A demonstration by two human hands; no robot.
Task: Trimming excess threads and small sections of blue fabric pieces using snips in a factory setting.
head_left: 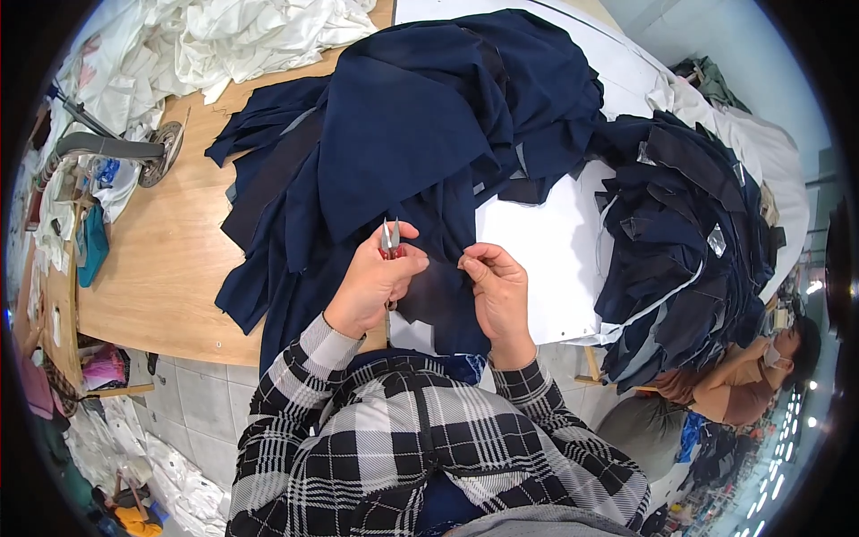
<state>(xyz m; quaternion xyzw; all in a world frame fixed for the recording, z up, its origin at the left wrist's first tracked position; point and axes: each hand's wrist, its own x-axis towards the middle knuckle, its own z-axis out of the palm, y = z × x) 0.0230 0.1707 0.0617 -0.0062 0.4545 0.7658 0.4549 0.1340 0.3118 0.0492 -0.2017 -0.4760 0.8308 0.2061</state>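
Note:
My left hand (371,285) is closed round a pair of thread snips (392,240) with red grips, the two metal blades pointing away from me and slightly apart. To its right, my right hand (498,291) has thumb and forefinger pinched together at the edge of the dark navy cloth. Whatever lies between those fingertips is too small to make out. Beneath and beyond both hands spreads a large heap of navy fabric pieces (403,134), some with darker strips, draping over the table's near edge toward my lap.
The wooden table (170,277) shows on the left, a white board (546,251) on the right. A bundle of navy pieces (671,242) hangs at the right. White cloth (242,45) is piled at the far left, near a grey machine arm (107,146). A masked person (743,385) is at lower right.

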